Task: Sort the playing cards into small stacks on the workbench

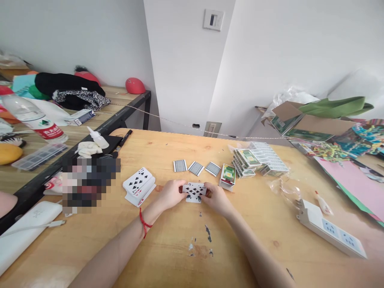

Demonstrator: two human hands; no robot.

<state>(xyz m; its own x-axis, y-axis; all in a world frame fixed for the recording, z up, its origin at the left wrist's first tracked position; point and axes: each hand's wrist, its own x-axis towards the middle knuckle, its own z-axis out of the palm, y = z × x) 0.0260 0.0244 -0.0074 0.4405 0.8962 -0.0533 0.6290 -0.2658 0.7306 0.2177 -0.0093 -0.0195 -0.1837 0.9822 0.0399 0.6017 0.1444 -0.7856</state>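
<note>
Between my two hands, just above the wooden table [168, 248], is a white playing card [194, 189] with black spade pips, face up. My left hand [174, 193] pinches its left end, and my right hand [214, 197] grips its right end. Another playing card [193, 200] shows partly below it. Left of my left hand lies a loose pile of face-up playing cards [139, 184], black pips on top and a red ace at the near edge. Beyond my hands, three patterned card backs [196, 168] lie in a row. A green-and-white card box [228, 175] stands near my right hand.
Stacked card boxes [247, 158] sit at the back right, with a white power strip [330, 228] and a small glue bottle [324, 203] nearer. At left are another glue bottle [99, 138], a black marker [126, 138] and a white power bank [30, 232]. A string [168, 120] crosses behind the table.
</note>
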